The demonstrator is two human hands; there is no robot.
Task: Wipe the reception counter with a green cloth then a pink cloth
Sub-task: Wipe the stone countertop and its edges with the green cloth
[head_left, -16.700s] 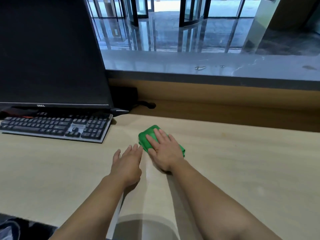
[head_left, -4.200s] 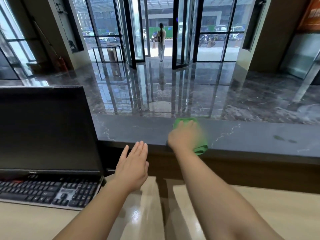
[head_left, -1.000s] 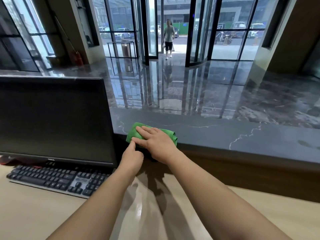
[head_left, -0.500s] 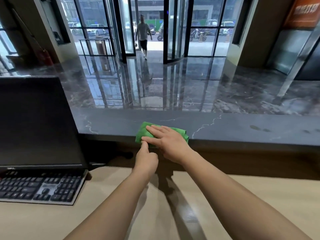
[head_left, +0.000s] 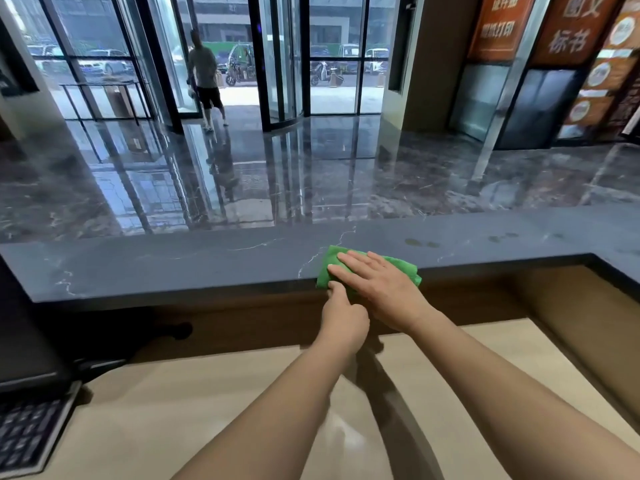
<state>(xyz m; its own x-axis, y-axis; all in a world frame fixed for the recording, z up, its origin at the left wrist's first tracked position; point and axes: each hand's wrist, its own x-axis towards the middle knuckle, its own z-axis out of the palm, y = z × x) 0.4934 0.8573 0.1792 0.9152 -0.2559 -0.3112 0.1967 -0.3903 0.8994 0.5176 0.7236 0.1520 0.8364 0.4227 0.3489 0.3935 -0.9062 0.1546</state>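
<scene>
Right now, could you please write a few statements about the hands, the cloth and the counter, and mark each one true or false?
1. The right hand lies flat on the green cloth. True.
2. The cloth lies on the light wooden desk. False: it lies on the dark stone counter, at its near edge.
3. The left hand holds a pink cloth. False: no pink cloth shows.
4. A keyboard sits at lower left. True.

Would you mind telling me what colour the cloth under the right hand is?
Green; the cloth lies flat under the right hand, clearest in the head view.
</scene>
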